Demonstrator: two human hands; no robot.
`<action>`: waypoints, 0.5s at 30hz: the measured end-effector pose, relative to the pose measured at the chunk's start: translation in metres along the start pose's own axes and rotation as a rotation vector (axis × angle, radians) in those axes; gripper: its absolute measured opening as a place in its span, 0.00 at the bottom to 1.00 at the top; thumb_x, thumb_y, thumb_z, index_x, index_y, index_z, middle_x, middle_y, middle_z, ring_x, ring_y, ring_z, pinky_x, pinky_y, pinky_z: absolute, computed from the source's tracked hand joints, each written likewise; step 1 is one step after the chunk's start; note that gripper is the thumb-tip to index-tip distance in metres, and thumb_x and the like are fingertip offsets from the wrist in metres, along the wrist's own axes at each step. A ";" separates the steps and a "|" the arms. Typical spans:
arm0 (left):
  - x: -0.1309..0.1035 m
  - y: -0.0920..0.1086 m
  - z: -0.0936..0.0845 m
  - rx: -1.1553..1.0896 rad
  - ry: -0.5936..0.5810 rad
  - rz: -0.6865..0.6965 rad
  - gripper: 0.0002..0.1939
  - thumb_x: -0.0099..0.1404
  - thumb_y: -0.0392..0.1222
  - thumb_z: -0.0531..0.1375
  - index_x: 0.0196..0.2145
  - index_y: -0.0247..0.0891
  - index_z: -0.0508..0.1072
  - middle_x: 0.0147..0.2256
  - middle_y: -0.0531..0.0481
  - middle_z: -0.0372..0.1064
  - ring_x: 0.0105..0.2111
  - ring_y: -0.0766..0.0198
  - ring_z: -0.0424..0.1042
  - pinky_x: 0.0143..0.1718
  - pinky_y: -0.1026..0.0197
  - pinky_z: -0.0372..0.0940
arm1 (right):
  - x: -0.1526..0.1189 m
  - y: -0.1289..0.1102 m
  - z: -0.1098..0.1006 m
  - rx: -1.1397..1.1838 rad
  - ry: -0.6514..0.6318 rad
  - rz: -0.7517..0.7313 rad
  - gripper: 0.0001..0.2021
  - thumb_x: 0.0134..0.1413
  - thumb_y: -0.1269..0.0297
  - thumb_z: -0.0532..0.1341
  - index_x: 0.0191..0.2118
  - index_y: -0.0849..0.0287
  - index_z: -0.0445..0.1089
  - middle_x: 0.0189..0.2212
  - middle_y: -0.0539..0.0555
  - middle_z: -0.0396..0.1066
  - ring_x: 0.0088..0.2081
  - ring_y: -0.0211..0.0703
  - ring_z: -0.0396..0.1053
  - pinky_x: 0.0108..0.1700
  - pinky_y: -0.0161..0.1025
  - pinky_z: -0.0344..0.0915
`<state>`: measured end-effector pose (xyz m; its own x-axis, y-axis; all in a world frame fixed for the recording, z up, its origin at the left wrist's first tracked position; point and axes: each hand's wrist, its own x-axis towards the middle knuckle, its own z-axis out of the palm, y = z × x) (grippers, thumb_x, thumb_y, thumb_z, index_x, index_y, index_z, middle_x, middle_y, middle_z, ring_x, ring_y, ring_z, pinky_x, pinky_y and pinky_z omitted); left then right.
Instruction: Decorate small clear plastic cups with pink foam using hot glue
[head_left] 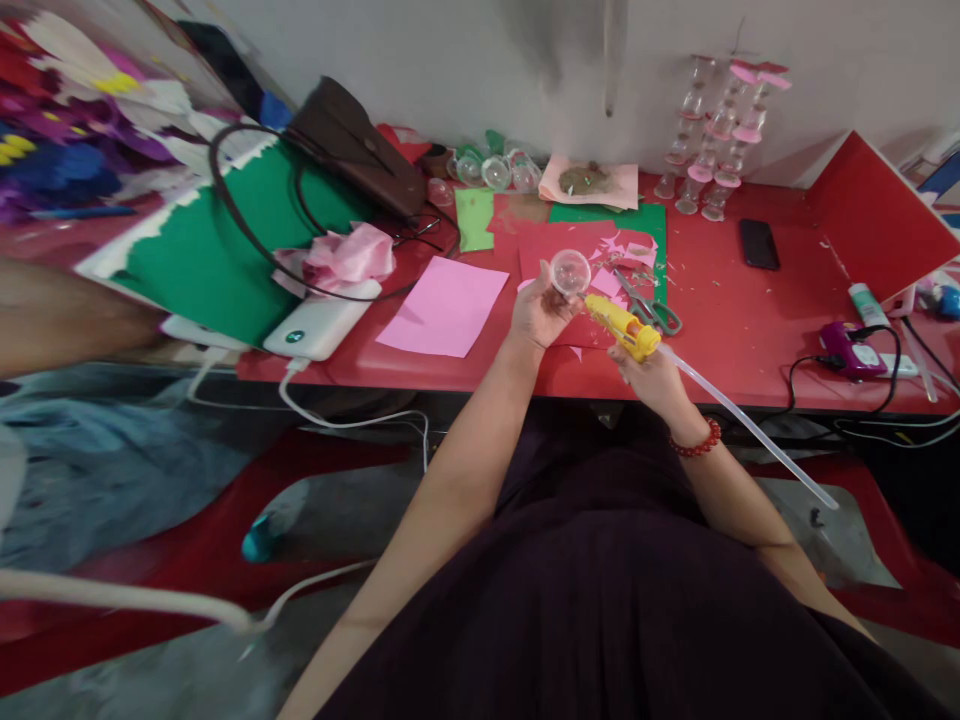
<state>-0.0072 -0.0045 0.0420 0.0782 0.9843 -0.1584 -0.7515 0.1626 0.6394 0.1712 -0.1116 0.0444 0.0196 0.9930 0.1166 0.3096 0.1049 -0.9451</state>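
Note:
My left hand (541, 312) holds a small clear plastic cup (570, 272) with its round rim facing up. In my right hand (651, 372) is a yellow glue gun (622, 325), its nozzle at the lower edge of the cup. A long translucent glue stick (750, 430) sticks out from the back of the gun past my wrist. Beneath both hands lies red paper (536, 245) with pink paper scraps (607, 283). Grey-handled scissors (664, 318) rest just beyond the gun. A pink sheet (448, 305) is to the left of my left hand.
On the red table (720, 350) are a phone (760, 244), a purple adapter (851, 352), a white power bank (319, 325) and a brown bag (356, 150). Strings of cups (701, 135) hang at the back right. Another person's arm (75, 318) reaches in from the left.

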 end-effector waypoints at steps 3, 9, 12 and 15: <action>0.001 0.000 0.000 -0.012 0.025 -0.009 0.16 0.66 0.55 0.70 0.36 0.37 0.79 0.24 0.52 0.74 0.19 0.69 0.69 0.24 0.64 0.68 | -0.001 -0.001 0.001 0.008 -0.020 -0.010 0.22 0.51 0.41 0.69 0.30 0.55 0.67 0.21 0.48 0.62 0.26 0.39 0.61 0.25 0.37 0.58; 0.003 0.000 0.000 -0.020 0.054 -0.014 0.16 0.68 0.55 0.68 0.36 0.37 0.80 0.24 0.51 0.75 0.20 0.69 0.71 0.23 0.66 0.68 | -0.002 -0.006 0.003 0.031 -0.040 -0.014 0.24 0.50 0.37 0.68 0.31 0.55 0.67 0.22 0.47 0.62 0.26 0.38 0.60 0.26 0.38 0.58; 0.004 -0.002 -0.002 -0.026 0.042 -0.011 0.17 0.66 0.55 0.70 0.36 0.37 0.80 0.23 0.52 0.74 0.20 0.69 0.71 0.24 0.66 0.70 | -0.002 -0.008 0.004 0.005 -0.042 -0.035 0.25 0.50 0.37 0.67 0.29 0.55 0.66 0.21 0.48 0.62 0.26 0.38 0.60 0.26 0.38 0.58; 0.005 -0.003 -0.003 -0.038 0.032 0.007 0.17 0.65 0.55 0.71 0.35 0.37 0.80 0.22 0.52 0.73 0.21 0.68 0.72 0.26 0.65 0.71 | -0.002 -0.010 0.004 -0.022 -0.054 -0.053 0.24 0.51 0.38 0.67 0.27 0.55 0.65 0.22 0.49 0.63 0.26 0.38 0.60 0.26 0.38 0.58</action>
<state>-0.0067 -0.0004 0.0370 0.0521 0.9825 -0.1789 -0.7761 0.1526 0.6119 0.1643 -0.1139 0.0522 -0.0483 0.9877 0.1489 0.3300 0.1565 -0.9309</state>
